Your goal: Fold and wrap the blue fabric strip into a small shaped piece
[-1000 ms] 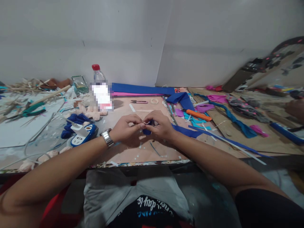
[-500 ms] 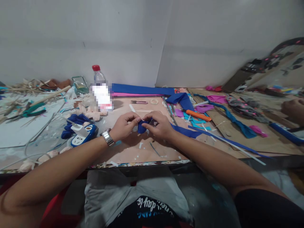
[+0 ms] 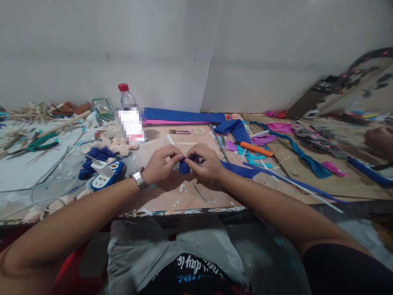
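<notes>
Over the middle of the table, my left hand [image 3: 162, 165] and my right hand [image 3: 206, 163] meet at the fingertips. Between them is a small folded piece of blue fabric [image 3: 184, 166], pinched by thumb and fingers on both sides. Its lower end hangs below my fingertips, and part of it is hidden behind my right fingers. A blue fabric strip [image 3: 241, 169] lies just right of my right hand. Behind my hands are a pair of thread snips [image 3: 179, 132] and a roll of tape [image 3: 199, 131].
To the left are a power socket [image 3: 107, 176], green-handled pliers [image 3: 43, 143] and a red-capped bottle [image 3: 126, 95]. An orange utility knife [image 3: 256, 149] lies among fabric scraps on the right. Another person's hand [image 3: 379, 141] shows at the far right.
The blue fabric has turned slightly between my fingers and now hangs narrower and lower. My right thumb has shifted a little up along it. Nothing else on the table has moved.
</notes>
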